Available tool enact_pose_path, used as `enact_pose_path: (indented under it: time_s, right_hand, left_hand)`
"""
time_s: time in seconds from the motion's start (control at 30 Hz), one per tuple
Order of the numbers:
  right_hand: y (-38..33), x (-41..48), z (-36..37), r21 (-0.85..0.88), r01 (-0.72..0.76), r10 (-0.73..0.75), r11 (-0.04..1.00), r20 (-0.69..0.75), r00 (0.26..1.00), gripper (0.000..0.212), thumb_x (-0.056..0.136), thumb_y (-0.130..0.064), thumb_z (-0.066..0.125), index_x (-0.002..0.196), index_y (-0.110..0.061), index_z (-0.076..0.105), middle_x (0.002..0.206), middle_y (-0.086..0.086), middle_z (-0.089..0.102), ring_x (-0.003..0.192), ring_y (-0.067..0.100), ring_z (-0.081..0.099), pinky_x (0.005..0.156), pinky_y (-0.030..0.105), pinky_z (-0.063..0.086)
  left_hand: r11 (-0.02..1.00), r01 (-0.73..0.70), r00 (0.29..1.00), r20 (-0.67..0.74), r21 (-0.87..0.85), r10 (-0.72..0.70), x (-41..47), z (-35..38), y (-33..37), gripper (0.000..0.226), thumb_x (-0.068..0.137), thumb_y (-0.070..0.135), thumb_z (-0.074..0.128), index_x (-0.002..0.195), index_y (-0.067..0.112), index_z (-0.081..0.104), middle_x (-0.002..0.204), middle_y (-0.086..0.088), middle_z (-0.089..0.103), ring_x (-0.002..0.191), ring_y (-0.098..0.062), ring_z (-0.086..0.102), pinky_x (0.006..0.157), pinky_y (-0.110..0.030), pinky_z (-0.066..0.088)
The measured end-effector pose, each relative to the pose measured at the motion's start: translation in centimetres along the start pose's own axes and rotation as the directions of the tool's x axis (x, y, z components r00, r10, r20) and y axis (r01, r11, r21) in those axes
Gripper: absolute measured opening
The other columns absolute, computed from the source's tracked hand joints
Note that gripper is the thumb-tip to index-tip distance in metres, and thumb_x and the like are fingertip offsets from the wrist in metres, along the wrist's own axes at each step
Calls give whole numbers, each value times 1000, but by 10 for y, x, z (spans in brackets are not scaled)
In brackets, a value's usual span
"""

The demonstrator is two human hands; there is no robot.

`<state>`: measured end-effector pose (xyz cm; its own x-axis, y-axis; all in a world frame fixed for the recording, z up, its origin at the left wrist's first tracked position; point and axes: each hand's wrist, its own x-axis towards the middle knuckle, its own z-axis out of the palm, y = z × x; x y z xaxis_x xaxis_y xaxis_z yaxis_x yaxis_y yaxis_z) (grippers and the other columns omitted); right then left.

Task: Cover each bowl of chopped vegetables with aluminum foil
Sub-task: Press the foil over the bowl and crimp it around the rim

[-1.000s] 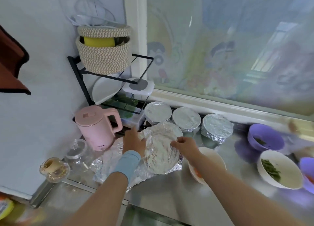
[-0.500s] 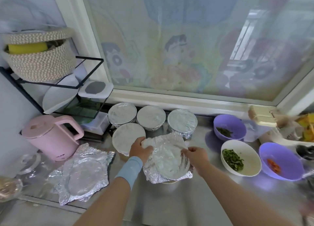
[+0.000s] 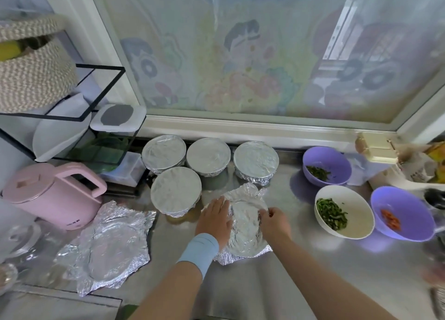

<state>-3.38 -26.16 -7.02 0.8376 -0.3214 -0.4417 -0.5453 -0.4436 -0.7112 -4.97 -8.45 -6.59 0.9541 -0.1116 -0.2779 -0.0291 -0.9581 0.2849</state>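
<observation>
The foil sheet (image 3: 245,225) lies draped over a bowl at the middle of the steel counter (image 3: 301,271). Its edges stick out crumpled all round, and the bowl beneath is hidden from us. Our left hand (image 3: 214,219), with a light-blue wristband (image 3: 198,249), rests flat on the sheet's left side, fingers straight. Our right hand (image 3: 274,223) pinches the sheet's right edge with curled fingers.

Just beyond and to the left stands a fourth covered bowl (image 3: 175,190), close beside the one we work on. Behind it, a row of three covered bowls (image 3: 208,156) runs along the window sill, their foil tight and smooth on top.

To the right, apart from our hands, are three uncovered ones: a far purple bowl (image 3: 326,165) with a few green shreds, a white bowl (image 3: 344,211) of chopped greens, and a near purple bowl (image 3: 402,213) with red pieces.

On the left a loose foil piece (image 3: 108,247) lies crumpled on the counter, bearing a round imprint. A pink kettle (image 3: 53,194) stands behind it, beneath a black wire rack (image 3: 96,90) that carries a woven basket (image 3: 31,74).
</observation>
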Motion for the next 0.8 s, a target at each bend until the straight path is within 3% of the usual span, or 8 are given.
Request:
enact_pose_path:
  time_s: [0.13,0.33,0.47,0.57,0.63,0.7,0.77,0.8]
  right_hand:
    - [3,0,13,-23,-23,21,999,-72,997,27,100,-37,42,96,-17,60,86,2,64,84,26,58,70,32,39]
    - [10,3,26,123,-152,162,981,-78,984,26,99,-32,42,95,-13,59,88,7,63,85,28,57,73,32,42]
    - [12,10,29,196,-234,241,952,-13,970,25,95,-22,42,93,-12,66,92,10,67,90,31,62,84,38,51]
    - [8,13,27,127,-236,235,963,24,972,25,93,-15,39,91,-11,63,96,10,66,89,29,59,80,36,48]
    - [3,8,24,-3,-160,159,987,-49,986,20,93,-12,41,105,-14,57,105,8,58,93,30,55,79,33,41]
    - [1,1,22,-170,121,-152,978,-183,971,42,85,3,44,122,-14,53,117,6,50,106,29,51,89,35,39]
    - [3,3,27,-294,389,-439,873,-127,889,58,77,11,46,130,-13,54,128,5,52,117,26,49,101,34,38]
    - [3,6,31,-296,448,-484,843,-55,874,57,81,8,46,132,-15,54,133,3,53,121,24,49,104,33,37]
  left_hand:
    - [996,13,1000,8,-84,-12,5,18,-16,64,104,41,27,156,22,-5,163,3,-12,150,-17,-7,122,-36,4]
    - [846,73,996,-7,-528,-90,8,28,-27,60,103,40,35,156,29,8,161,7,14,147,-13,15,119,-37,21]
    - [748,88,993,3,-658,-114,10,26,-29,56,102,39,40,153,34,16,157,10,25,143,-13,27,117,-40,26]
    - [744,70,995,-6,-664,-98,12,22,-29,44,102,35,40,145,33,31,146,10,40,134,-15,39,110,-33,33]
    - [757,87,994,9,-648,-106,13,16,-28,37,102,34,38,139,33,37,136,8,48,124,-16,46,101,-31,37]
    - [841,77,989,-64,-535,-132,16,13,-26,36,102,33,39,138,27,43,132,3,51,121,-19,46,100,-32,36]
    - [913,-6,966,-237,-407,-100,19,16,-24,37,102,29,42,136,18,48,136,-1,47,126,-20,41,105,-31,32]
    - [916,-41,956,-283,-398,-80,19,18,-22,37,101,27,43,135,15,50,136,-2,46,127,-20,40,106,-28,31]
